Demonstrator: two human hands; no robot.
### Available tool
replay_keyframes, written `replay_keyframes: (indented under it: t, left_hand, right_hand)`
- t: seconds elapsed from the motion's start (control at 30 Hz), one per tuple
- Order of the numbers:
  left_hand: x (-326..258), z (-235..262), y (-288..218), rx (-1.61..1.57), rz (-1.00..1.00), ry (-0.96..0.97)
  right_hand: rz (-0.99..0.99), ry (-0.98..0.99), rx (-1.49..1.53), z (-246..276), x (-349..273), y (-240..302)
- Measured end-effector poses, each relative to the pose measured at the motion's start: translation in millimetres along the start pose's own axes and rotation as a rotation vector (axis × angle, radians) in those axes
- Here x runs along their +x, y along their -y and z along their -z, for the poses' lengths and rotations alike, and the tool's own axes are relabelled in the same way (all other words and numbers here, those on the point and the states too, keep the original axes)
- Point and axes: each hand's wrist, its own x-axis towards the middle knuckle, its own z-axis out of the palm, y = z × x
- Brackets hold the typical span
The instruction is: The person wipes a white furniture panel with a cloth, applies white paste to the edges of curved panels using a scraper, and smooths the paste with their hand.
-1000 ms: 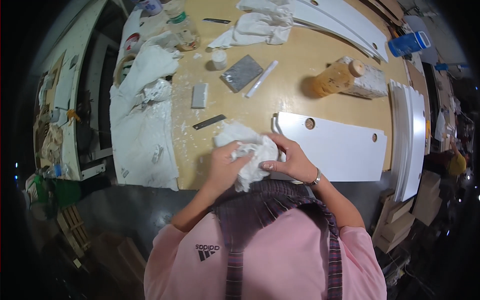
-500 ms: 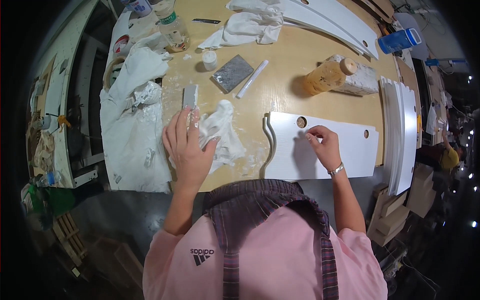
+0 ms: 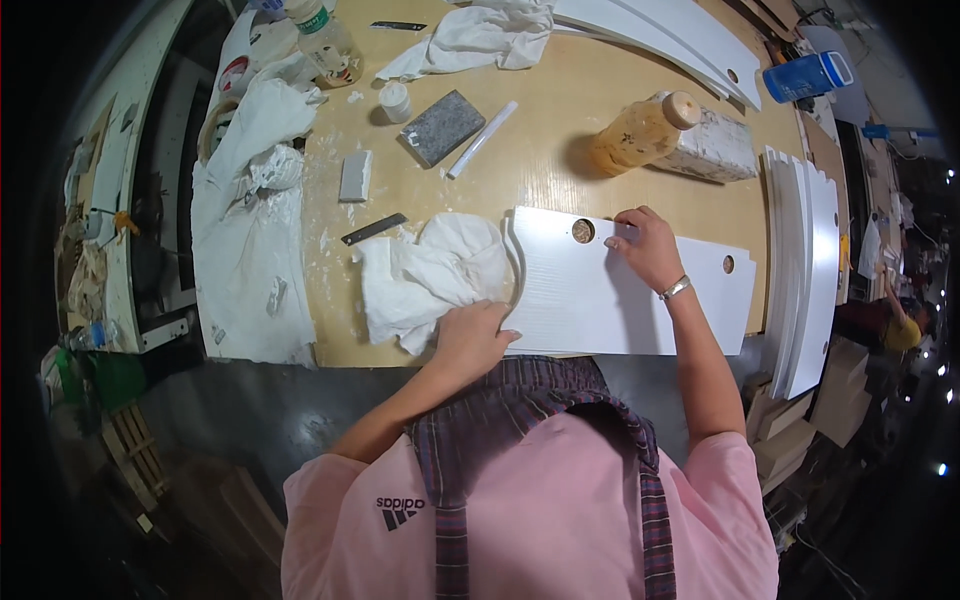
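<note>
A white wavy-ended board (image 3: 575, 300) with two round holes lies near the front edge of the table. My right hand (image 3: 650, 248) is closed at its far edge, thumb on the face and fingers over the edge. At the near left corner of the board my left hand (image 3: 472, 338) is closed, with its thumb at the board and its fingers against the end, partly hidden. Touching that hand on the left is a crumpled white cloth (image 3: 430, 270). Just beyond the cloth lies a dark flat blade (image 3: 375, 228), and farther off a small grey block (image 3: 355, 176).
A grey abrasive block (image 3: 441, 128), a white marker (image 3: 482, 140) and a small white tub (image 3: 395, 101) lie farther back. An orange-liquid bottle (image 3: 632, 140) stands beside a white-smeared block (image 3: 712, 145). Stacked white boards (image 3: 800, 270) line the right side; white sheeting (image 3: 250, 270) covers the left.
My left hand has left the small grey block and come right and nearer, to the board's corner. The cloth is spread differently, and the dark blade shows. My right hand has moved to the far edge.
</note>
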Motion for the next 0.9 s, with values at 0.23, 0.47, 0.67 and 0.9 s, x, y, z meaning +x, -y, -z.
replay_keyframes:
  t: [0.23,0.47,0.67,0.9]
  left_hand:
    - [-14.5,23.8,-24.3,-0.461,0.205,-0.108]
    - [-37.8,77.1,-50.2,-0.672,0.196,-0.199]
    - [-31.1,152.0,60.7,-0.645,0.184,-0.844]
    - [-1.9,205.7,223.4,0.438,0.050,-1.098]
  right_hand:
    - [0.093,0.149,0.181,30.8,20.0,-24.2]
    - [-0.045,0.288,0.462,69.7,11.9,1.5]
    - [-0.287,0.216,0.721,71.3,-31.4,49.1]
    - [-0.145,0.278,0.357,71.4,-46.2,74.2]
